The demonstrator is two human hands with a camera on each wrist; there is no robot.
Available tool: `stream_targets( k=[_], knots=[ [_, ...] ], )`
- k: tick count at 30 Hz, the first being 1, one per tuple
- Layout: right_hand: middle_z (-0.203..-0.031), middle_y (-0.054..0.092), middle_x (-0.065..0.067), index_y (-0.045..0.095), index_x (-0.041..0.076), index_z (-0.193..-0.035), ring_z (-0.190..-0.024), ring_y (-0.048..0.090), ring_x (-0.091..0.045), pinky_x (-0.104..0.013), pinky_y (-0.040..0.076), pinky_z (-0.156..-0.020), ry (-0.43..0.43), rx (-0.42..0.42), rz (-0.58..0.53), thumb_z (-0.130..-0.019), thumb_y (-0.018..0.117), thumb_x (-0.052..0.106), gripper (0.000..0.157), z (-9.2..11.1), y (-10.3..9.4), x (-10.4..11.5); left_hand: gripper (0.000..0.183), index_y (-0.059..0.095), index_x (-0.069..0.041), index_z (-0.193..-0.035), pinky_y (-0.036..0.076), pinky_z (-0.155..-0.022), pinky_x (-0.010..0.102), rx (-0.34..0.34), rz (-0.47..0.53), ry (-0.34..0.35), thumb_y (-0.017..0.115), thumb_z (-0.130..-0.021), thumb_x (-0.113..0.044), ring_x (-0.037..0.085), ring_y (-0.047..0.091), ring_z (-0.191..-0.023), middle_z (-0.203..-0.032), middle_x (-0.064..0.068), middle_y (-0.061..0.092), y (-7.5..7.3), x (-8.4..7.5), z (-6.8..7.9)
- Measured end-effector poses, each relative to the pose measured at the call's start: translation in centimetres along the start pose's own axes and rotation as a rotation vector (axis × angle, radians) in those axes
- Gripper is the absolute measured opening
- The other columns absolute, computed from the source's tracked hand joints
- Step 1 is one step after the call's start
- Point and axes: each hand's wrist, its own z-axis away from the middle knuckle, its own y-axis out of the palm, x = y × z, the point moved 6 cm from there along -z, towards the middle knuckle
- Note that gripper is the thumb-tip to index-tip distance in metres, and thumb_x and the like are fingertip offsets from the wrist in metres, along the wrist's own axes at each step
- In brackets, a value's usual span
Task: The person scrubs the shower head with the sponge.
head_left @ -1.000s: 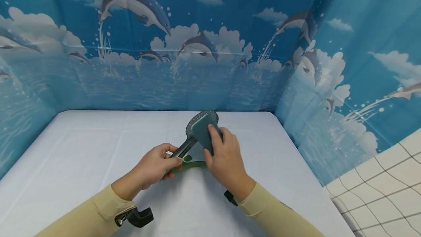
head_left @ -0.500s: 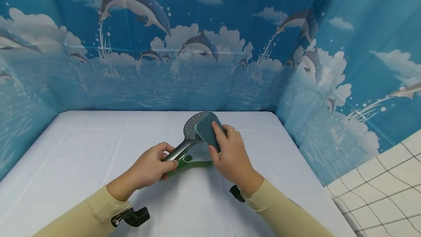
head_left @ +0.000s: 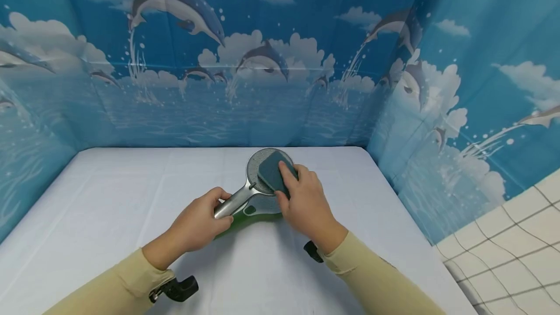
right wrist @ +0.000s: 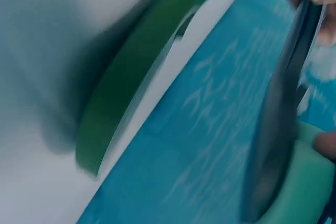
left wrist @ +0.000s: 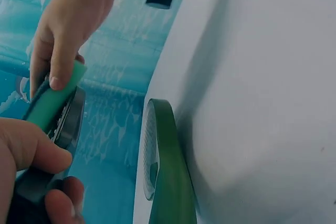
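My left hand (head_left: 199, 220) grips the handle of a shower head (head_left: 236, 201), whose round face has a silver rim and a small lever at the neck. A sponge (head_left: 270, 171), dark teal on one side and lighter green on the other, lies against that face. My right hand (head_left: 308, 203) holds the sponge, fingers over its dark side. In the left wrist view, the sponge's green layer (left wrist: 52, 103) meets the shower head's nozzle side. Below both hands is a green-edged object (head_left: 258, 218) with a pale perforated panel; the left hand overlaps its near end.
All this happens over a white-covered table (head_left: 131, 193). A blue curtain (head_left: 245, 111) printed with dolphins stands behind and along the sides. White tiles (head_left: 512, 247) show at the lower right. Black camera mounts (head_left: 177, 288) sit at both wrists.
My left hand has rolled the shower head, so its silver handle and rimmed face now turn upward. The sponge moved right off part of the face, then slightly back left over it.
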Motion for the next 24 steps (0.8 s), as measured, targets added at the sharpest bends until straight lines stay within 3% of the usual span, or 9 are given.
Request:
stream_targets(
  k=[5, 7, 9, 14, 17, 20, 24],
  knots=[
    [-0.145, 0.046, -0.033, 0.033, 0.006, -0.165, -0.127, 0.051, -0.049, -0.062, 0.043, -0.107, 0.197, 0.011, -0.041, -0.108, 0.059, 0.030, 0.066, -1.2, -0.3, -3.3, 0.042, 0.061, -0.015, -0.133, 0.047, -0.055, 0.036, -0.004, -0.015, 0.005, 0.071, -0.093, -0.018, 0.018, 0.058, -0.067, -0.097, 0.004, 0.069, 0.2, 0.0, 0.1],
    [-0.146, 0.045, -0.034, 0.033, 0.005, -0.165, -0.131, 0.049, -0.050, -0.064, 0.042, -0.108, 0.225, 0.022, -0.070, -0.109, 0.058, 0.030, 0.067, -1.2, -0.5, -3.6, 0.041, 0.061, -0.015, -0.132, 0.048, -0.055, 0.035, -0.004, -0.008, 0.004, 0.072, -0.093, -0.018, 0.018, 0.059, -0.068, -0.098, 0.004, 0.070, 0.3, 0.0, 0.2],
    [-0.146, 0.046, -0.034, 0.035, 0.005, -0.164, -0.129, 0.051, -0.050, -0.063, 0.044, -0.106, 0.184, 0.004, -0.077, -0.107, 0.062, 0.029, 0.068, -0.8, -0.5, -2.8, 0.041, 0.062, -0.015, -0.132, 0.047, -0.055, 0.036, -0.010, 0.006, 0.006, 0.072, -0.093, -0.017, 0.019, 0.058, -0.067, -0.099, 0.004, 0.070, 0.3, -0.1, 0.1],
    [-0.139, 0.055, -0.029, 0.047, 0.005, -0.158, -0.113, 0.059, -0.042, -0.056, 0.051, -0.097, -0.078, -0.088, 0.006, -0.100, 0.073, 0.027, 0.067, 1.4, 0.8, 2.6, 0.040, 0.062, -0.011, -0.133, 0.048, -0.057, 0.035, -0.026, 0.033, 0.011, 0.072, -0.095, -0.018, 0.019, 0.059, -0.069, -0.096, 0.006, 0.069, 0.8, -0.6, -0.5],
    [-0.135, 0.057, -0.026, 0.050, 0.005, -0.156, -0.109, 0.061, -0.037, -0.052, 0.053, -0.094, -0.201, -0.087, 0.039, -0.099, 0.073, 0.030, 0.067, 2.9, 1.9, 5.3, 0.035, 0.062, -0.008, -0.128, 0.049, -0.065, 0.034, -0.054, 0.040, 0.022, 0.071, -0.095, -0.018, 0.018, 0.060, -0.077, -0.097, 0.005, 0.068, 1.1, -0.9, -0.9],
    [-0.133, 0.058, -0.024, 0.051, 0.007, -0.155, -0.106, 0.062, -0.035, -0.050, 0.055, -0.091, -0.230, -0.101, 0.085, -0.099, 0.075, 0.033, 0.067, 3.4, 2.3, 6.2, 0.034, 0.062, -0.007, -0.125, 0.050, -0.067, 0.034, -0.084, 0.054, 0.017, 0.071, -0.094, -0.018, 0.018, 0.060, -0.079, -0.097, 0.007, 0.067, 1.2, -1.2, -0.9],
    [-0.132, 0.059, -0.023, 0.055, 0.010, -0.154, -0.101, 0.060, -0.035, -0.048, 0.053, -0.089, -0.166, -0.159, 0.180, -0.095, 0.079, 0.031, 0.067, 2.5, 1.7, 4.9, 0.043, 0.060, -0.009, -0.135, 0.051, -0.060, 0.035, -0.077, 0.096, -0.008, 0.072, -0.095, -0.018, 0.019, 0.061, -0.074, -0.106, 0.012, 0.069, 1.2, -1.4, -0.6]
  ],
)
